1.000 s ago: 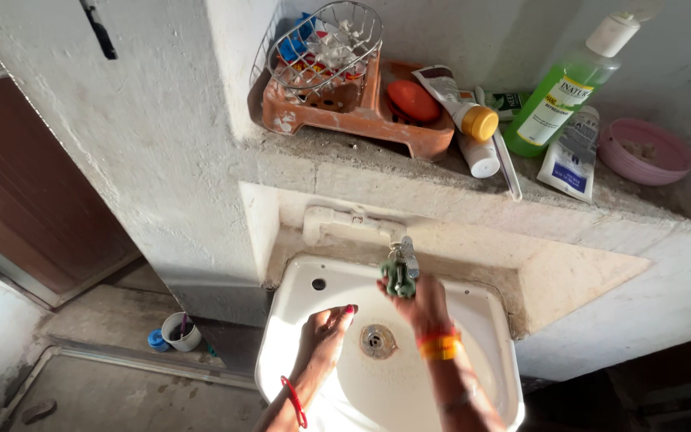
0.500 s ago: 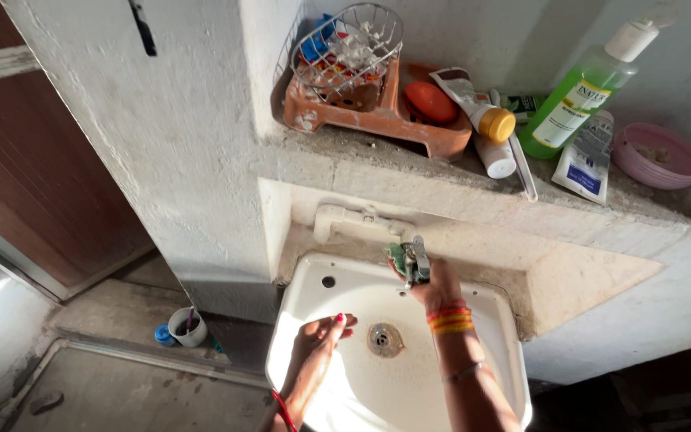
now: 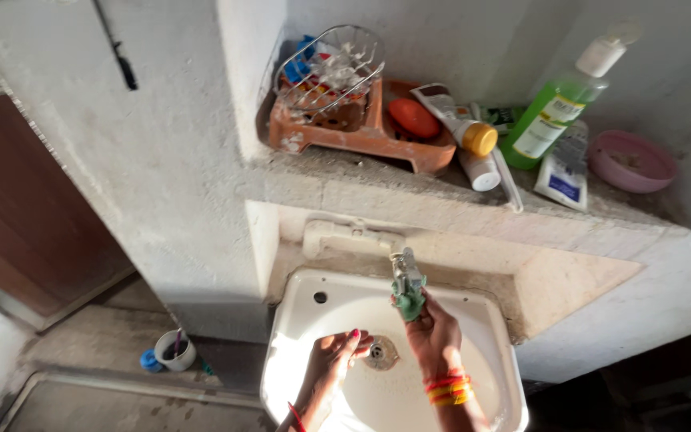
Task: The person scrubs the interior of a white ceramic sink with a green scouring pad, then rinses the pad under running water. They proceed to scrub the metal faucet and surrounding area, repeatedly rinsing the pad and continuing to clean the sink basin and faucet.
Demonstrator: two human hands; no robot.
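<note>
tap under right hand, left hand just beside, open

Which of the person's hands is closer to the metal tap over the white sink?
The right hand. Its fingers touch the green-wrapped spout of the metal tap. The left hand is held open lower down, over the white sink near the drain, apart from the tap.

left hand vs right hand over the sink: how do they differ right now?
The right hand reaches up to the tap, fingers at its green spout end; the left hand touches nothing, open with its palm up over the sink near the drain. The right wrist wears stacked orange and red bangles; the left wrist shows one thin red band. Both are bare and over the basin.
</note>
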